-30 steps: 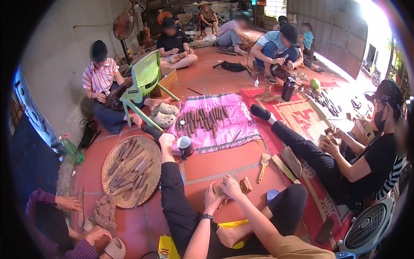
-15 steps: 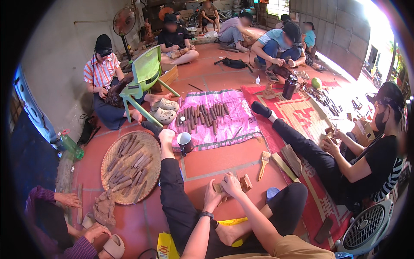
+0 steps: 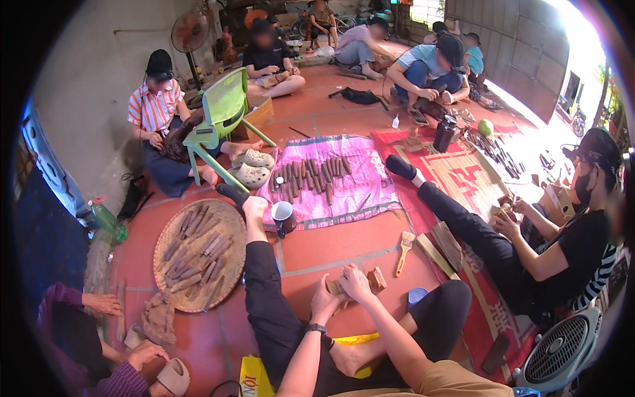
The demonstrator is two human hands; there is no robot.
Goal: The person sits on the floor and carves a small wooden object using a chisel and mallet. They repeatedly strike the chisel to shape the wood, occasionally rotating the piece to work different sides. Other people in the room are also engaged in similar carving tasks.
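Observation:
Between my outstretched leg and my bent knee, my left hand point(image 3: 323, 301) is closed around a brown wood piece point(image 3: 378, 280) held low over the floor. From above, my right hand point(image 3: 356, 284) grips the same piece, its fingers curled over it. One blocky end of the wood sticks out to the right of my right hand. My palms and fingers hide most of the rest, and I cannot make out whether a small tool is in either hand. Nearest on the right lies a flat paintbrush point(image 3: 405, 254) with a wooden handle.
Ahead lies a pink sheet point(image 3: 370, 188) with several wooden-handled tools, and a mug point(image 3: 283, 220) stands before it. A round woven tray point(image 3: 228, 291) holds more tools at left. Co-workers sit around, one by a box fan point(image 3: 559, 351) at right. A green chair point(image 3: 223, 102) stands beyond.

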